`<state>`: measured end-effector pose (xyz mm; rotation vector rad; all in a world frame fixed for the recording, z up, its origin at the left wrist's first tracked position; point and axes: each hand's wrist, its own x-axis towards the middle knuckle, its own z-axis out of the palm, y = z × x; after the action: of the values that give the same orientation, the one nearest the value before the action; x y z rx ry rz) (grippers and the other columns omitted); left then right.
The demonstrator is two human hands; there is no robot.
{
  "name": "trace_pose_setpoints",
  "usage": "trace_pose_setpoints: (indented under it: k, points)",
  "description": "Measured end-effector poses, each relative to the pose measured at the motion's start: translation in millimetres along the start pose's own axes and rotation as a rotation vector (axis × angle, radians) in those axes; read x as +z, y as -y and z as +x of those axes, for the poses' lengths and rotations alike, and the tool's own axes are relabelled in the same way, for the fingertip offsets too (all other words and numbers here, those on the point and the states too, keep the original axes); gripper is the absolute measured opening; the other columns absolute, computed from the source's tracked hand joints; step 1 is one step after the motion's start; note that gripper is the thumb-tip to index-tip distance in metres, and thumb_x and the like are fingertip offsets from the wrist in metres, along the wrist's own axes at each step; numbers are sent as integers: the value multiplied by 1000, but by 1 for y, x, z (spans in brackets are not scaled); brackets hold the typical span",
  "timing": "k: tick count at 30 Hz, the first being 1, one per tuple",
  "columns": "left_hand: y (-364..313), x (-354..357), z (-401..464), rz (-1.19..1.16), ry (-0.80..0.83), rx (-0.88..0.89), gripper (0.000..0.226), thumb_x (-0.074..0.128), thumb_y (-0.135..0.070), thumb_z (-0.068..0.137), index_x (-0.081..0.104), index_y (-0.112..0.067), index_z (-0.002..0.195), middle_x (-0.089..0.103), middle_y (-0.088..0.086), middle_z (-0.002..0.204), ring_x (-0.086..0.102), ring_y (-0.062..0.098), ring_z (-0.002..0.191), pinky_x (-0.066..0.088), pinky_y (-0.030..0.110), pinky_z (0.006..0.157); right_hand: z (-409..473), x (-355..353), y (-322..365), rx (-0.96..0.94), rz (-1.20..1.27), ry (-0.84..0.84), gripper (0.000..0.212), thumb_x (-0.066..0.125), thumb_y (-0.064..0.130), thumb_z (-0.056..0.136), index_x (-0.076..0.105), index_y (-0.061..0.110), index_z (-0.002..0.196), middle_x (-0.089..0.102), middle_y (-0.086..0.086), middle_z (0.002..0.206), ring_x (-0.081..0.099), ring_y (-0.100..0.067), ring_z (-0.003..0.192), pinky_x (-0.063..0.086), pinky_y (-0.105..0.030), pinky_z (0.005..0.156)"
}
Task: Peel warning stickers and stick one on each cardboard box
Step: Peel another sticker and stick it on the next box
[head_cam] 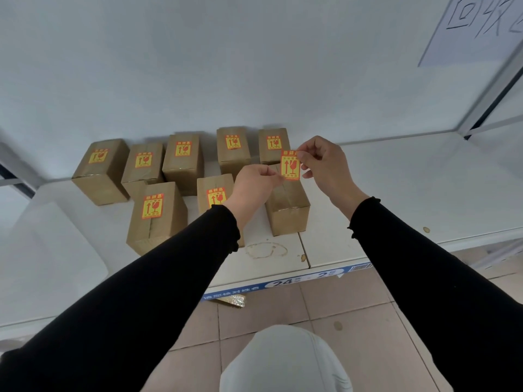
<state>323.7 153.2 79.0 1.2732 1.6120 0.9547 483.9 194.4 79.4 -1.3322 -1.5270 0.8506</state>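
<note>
Several small cardboard boxes stand on a white shelf (396, 193). Most carry a red and yellow warning sticker on top, such as the front left box (155, 219) and the far left box (102, 171). The front right box (287, 210) shows no sticker on its visible top. Above that box I hold a warning sticker (290, 165) upright. My left hand (254, 185) pinches its lower left edge and my right hand (322, 162) pinches its upper right corner. My left forearm hides part of the middle front box (212, 190).
A white wall rises behind the boxes. A paper sheet with handwriting (475, 26) hangs at the upper right. The shelf's front edge bears a blue label strip (305, 280). A scrap of shiny backing (233, 301) lies on the tiled floor below. A metal shelf post (492, 89) stands right.
</note>
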Motion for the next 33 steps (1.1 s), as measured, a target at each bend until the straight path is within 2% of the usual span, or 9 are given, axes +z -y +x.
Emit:
trace_pose_setpoints:
  k: [5,7,10,13,16,23,33]
  points:
    - [-2,2,7,20,-8,-51,14,68,-18,92,77,-8,94,63,4,78,52,14,66,47,24,64,12,8,-7,-24,-110,23,5,63,13,92,68,15,89,70,-2,83,61,-6,69,58,-28,62]
    - [-1,4,8,47,-9,-72,13,67,-16,92,77,-11,85,62,3,74,52,13,63,47,25,63,16,13,-12,-22,-174,42,6,65,18,90,68,20,86,70,4,82,62,-8,75,59,-35,70]
    - [3,6,8,98,-3,-93,23,67,-14,90,69,-15,67,57,-1,65,49,12,58,43,25,60,17,19,-21,-13,-237,72,7,66,19,90,68,22,84,68,9,87,60,-6,78,56,-35,73]
    - [7,8,8,155,-8,-111,16,66,-15,89,73,-5,80,56,4,72,49,13,59,42,23,56,17,24,-29,0,-274,87,7,65,21,94,68,19,89,69,6,92,61,-9,84,46,-23,71]
    - [10,10,9,177,-1,-111,10,66,-14,88,72,-8,82,56,6,74,48,14,58,45,25,57,16,29,-34,11,-282,92,7,64,22,95,68,18,91,68,6,93,61,-9,87,42,-19,68]
    - [14,14,10,197,11,-89,27,65,-17,90,60,-14,64,52,0,59,48,13,54,42,26,57,17,28,-42,-2,-319,84,4,67,19,93,68,17,90,69,3,95,61,-12,89,49,-26,78]
    - [14,14,12,234,25,-72,21,66,-22,92,61,-12,74,57,2,71,51,12,61,44,25,57,17,32,-45,-22,-362,82,6,69,20,91,67,18,86,66,6,90,58,-9,83,39,-16,66]
